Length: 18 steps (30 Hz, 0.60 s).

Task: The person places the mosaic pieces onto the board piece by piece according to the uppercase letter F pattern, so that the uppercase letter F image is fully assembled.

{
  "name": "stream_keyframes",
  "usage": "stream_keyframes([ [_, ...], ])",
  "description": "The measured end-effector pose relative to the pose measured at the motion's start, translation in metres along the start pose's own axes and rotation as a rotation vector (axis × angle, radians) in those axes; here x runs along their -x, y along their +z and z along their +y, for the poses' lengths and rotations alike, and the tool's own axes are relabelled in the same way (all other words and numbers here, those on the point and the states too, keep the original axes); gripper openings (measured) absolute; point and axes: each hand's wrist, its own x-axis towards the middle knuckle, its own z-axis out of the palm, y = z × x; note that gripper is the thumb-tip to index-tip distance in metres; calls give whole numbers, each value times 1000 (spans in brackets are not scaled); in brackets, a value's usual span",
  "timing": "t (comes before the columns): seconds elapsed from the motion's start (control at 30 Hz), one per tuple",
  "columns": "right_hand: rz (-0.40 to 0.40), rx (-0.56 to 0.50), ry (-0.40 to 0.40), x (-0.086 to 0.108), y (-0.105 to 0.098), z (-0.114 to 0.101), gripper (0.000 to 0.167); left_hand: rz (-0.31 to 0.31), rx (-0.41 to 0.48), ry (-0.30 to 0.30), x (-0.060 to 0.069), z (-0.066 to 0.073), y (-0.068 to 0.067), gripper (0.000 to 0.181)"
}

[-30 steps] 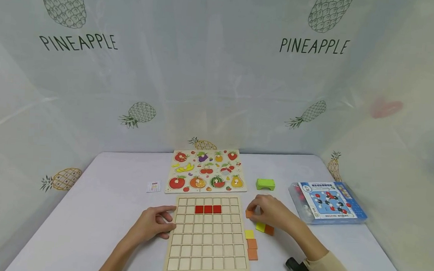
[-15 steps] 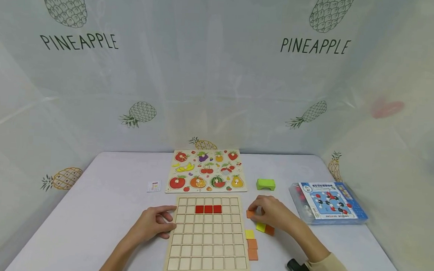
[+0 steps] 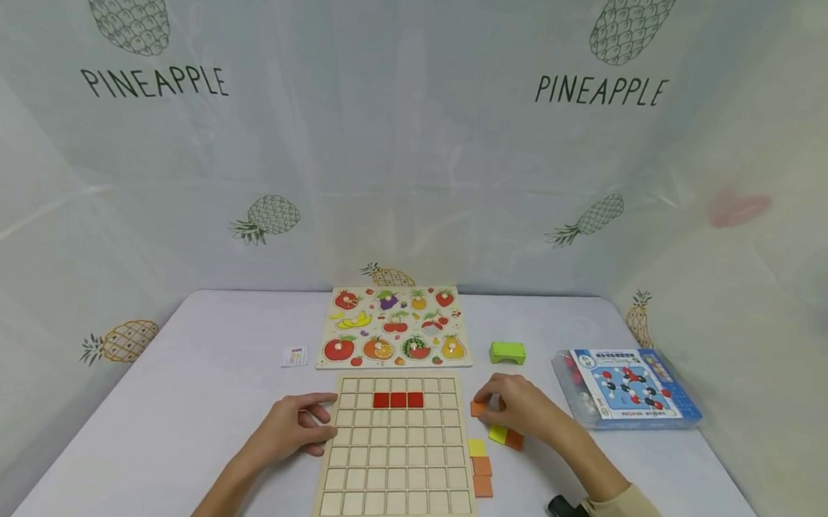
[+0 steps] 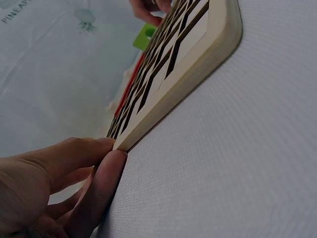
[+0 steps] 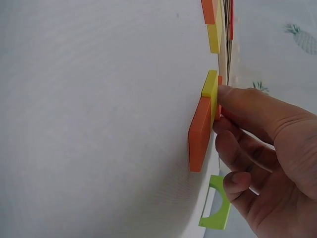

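Observation:
A pale wooden grid board [image 3: 395,484] lies flat on the table, with three red square tiles [image 3: 398,400] side by side in its second row from the back. My left hand [image 3: 286,427] touches the board's left edge with fairly straight fingers, fingertips spaced apart. Right of the board, my right hand [image 3: 515,404] pinches an orange square tile [image 3: 477,409] at table level. Close under that hand are a yellow tile [image 3: 498,434] and another orange tile [image 5: 199,131], which partly hide the pinched one in the right wrist view.
Along the board's right edge lie one more yellow tile [image 3: 477,448] and two orange tiles [image 3: 482,466]. A fruit puzzle board [image 3: 396,328] lies behind, a small card [image 3: 294,355] to its left. A green arched block [image 3: 507,352] and a plastic molecule-kit case [image 3: 625,387] are at right.

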Motion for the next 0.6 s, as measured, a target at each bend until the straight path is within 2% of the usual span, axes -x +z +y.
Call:
stream_keyframes([
  [0.33, 11, -11, 4, 3, 2, 2, 17, 3, -8, 2, 0, 0, 2, 62],
  [0.6, 24, 0, 0, 3, 2, -1, 19, 5, 23, -4, 1, 0, 1, 62],
])
